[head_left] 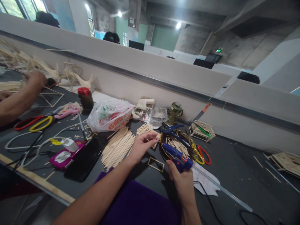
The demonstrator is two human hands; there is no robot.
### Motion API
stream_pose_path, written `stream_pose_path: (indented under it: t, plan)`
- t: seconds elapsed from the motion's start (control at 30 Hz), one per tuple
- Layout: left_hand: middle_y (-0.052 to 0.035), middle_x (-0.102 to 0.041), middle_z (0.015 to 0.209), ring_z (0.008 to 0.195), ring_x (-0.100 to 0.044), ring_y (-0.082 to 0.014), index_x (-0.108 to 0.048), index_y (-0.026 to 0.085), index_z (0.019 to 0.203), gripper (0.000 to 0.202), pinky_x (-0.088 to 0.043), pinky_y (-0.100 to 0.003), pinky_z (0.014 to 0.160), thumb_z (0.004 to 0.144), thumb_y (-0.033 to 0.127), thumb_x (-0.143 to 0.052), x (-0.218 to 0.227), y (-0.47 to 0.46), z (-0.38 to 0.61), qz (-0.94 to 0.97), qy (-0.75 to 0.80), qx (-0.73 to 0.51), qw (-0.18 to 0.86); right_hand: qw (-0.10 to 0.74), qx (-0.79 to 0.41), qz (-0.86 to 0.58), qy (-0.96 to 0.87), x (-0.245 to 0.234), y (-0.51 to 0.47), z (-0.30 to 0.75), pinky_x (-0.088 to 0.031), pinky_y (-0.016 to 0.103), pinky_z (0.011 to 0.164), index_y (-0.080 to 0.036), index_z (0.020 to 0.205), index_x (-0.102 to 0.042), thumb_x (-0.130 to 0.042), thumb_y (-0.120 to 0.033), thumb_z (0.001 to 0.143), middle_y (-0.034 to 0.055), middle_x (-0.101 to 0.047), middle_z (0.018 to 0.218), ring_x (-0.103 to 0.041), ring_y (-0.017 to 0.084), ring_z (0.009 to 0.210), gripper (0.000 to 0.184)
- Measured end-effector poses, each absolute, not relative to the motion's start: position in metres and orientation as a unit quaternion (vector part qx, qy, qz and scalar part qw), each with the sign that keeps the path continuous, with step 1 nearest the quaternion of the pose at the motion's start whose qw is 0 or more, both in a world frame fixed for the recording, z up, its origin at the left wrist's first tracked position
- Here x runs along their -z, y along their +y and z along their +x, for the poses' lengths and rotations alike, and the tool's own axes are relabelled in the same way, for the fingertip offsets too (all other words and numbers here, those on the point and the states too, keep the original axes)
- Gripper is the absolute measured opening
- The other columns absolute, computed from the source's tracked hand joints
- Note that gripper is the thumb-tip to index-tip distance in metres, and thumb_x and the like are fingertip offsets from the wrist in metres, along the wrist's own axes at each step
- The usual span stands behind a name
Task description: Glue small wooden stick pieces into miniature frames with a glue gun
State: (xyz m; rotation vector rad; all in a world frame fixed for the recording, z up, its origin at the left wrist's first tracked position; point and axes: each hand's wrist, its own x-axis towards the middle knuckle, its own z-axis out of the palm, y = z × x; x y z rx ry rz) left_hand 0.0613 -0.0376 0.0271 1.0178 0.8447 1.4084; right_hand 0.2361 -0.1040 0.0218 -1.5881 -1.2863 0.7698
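My right hand (181,182) is wrapped round the grip of a blue glue gun (177,154), its nozzle pointing left and a clear glue stick (222,189) trailing out behind. My left hand (142,145) pinches a thin wooden stick at its fingertips, just left of the gun's nozzle. A small rectangular stick frame (156,164) lies flat on the dark table below both hands. A heap of loose wooden sticks (118,146) lies to the left of my left hand.
A plastic bag (110,115), a red-lidded jar (85,98), a black phone (85,159), a pink device (63,156), scissors (32,122) and cables crowd the left. Blue pliers (173,128), yellow and red scissors (200,154) and a stick model (202,129) lie right. Another person's hand (35,79) works at far left.
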Motion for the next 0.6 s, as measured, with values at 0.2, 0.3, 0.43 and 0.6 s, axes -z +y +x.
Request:
stream_pose_path:
  t: [0.2, 0.3, 0.43, 0.6]
  plan:
    - [-0.0062, -0.072, 0.088, 0.08, -0.063, -0.0162, -0.071, 0.017, 0.097, 0.032, -0.047, -0.025, 0.068, 0.068, 0.029, -0.078, -0.028, -0.038, 0.061, 0.425, 0.36, -0.6, 0.574, 0.467, -0.34, -0.641, -0.505, -0.021, -0.104, 0.235, -0.037, 0.026, 0.044, -0.015, 0.077, -0.064, -0.07, -0.048, 0.07, -0.0021, -0.055, 0.05, -0.046, 0.013, 0.045, 0.035]
    - [-0.0069, -0.073, 0.088, 0.08, -0.064, -0.0169, -0.071, 0.016, 0.096, 0.033, -0.048, -0.025, 0.068, 0.067, 0.03, -0.078, -0.029, -0.038, 0.061, 0.421, 0.362, -0.602, 0.574, 0.465, -0.34, -0.641, -0.508, -0.022, -0.104, 0.235, -0.036, 0.026, 0.044, -0.015, 0.071, -0.062, -0.07, -0.05, 0.069, -0.0021, -0.053, 0.048, -0.046, 0.013, 0.045, 0.035]
    - [-0.0072, -0.073, 0.088, 0.08, -0.064, -0.0167, -0.071, 0.016, 0.096, 0.035, -0.047, -0.025, 0.067, 0.066, 0.031, -0.079, -0.03, -0.038, 0.061, 0.413, 0.366, -0.603, 0.576, 0.474, -0.361, -0.629, -0.499, -0.026, -0.105, 0.239, -0.036, 0.025, 0.043, -0.013, 0.077, -0.065, -0.067, -0.05, 0.073, -0.002, -0.054, 0.049, -0.044, 0.012, 0.043, 0.038]
    - [-0.008, -0.073, 0.089, 0.08, -0.064, -0.0167, -0.071, 0.015, 0.094, 0.035, -0.047, -0.024, 0.065, 0.065, 0.033, -0.079, -0.028, -0.037, 0.062, 0.392, 0.372, -0.594, 0.596, 0.45, -0.364, -0.642, -0.502, -0.04, -0.112, 0.265, -0.04, 0.027, 0.049, -0.011, 0.082, -0.068, -0.066, -0.054, 0.073, -0.0014, -0.054, 0.045, -0.047, 0.013, 0.043, 0.045]
